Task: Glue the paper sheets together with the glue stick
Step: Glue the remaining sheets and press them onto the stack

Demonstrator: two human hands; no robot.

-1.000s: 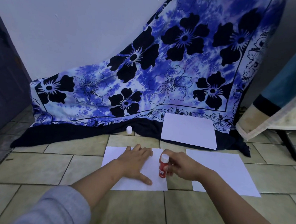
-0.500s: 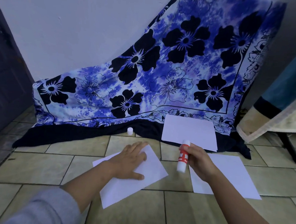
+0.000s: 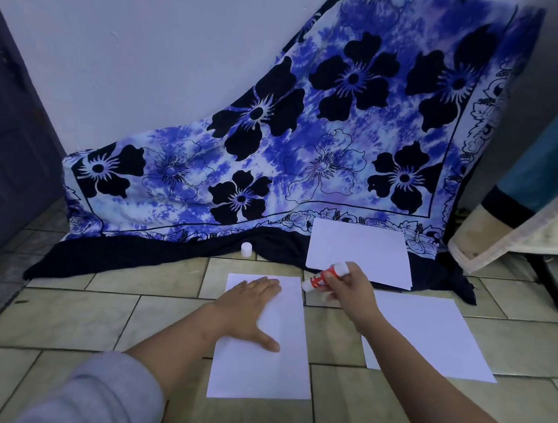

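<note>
A white paper sheet (image 3: 270, 369) lies lengthwise on the tiled floor in front of me. My left hand (image 3: 247, 311) rests flat on its upper left part, fingers spread. My right hand (image 3: 348, 287) holds the red and white glue stick (image 3: 324, 276) tilted, its lower tip just past the sheet's top right corner. A second sheet (image 3: 434, 337) lies to the right, partly under my right forearm. A third sheet (image 3: 360, 251) rests on the dark hem of the cloth. The white glue cap (image 3: 246, 249) stands at the cloth's edge.
A blue floral cloth (image 3: 308, 147) hangs from the wall down onto the floor. A draped piece of furniture with a dark leg (image 3: 549, 286) stands at the right. A dark door (image 3: 8, 146) is at the left.
My left hand has turned the near sheet from landscape through a slant to portrait. My right hand lifted the glue stick off the sheet and tilted it over the top right corner.
</note>
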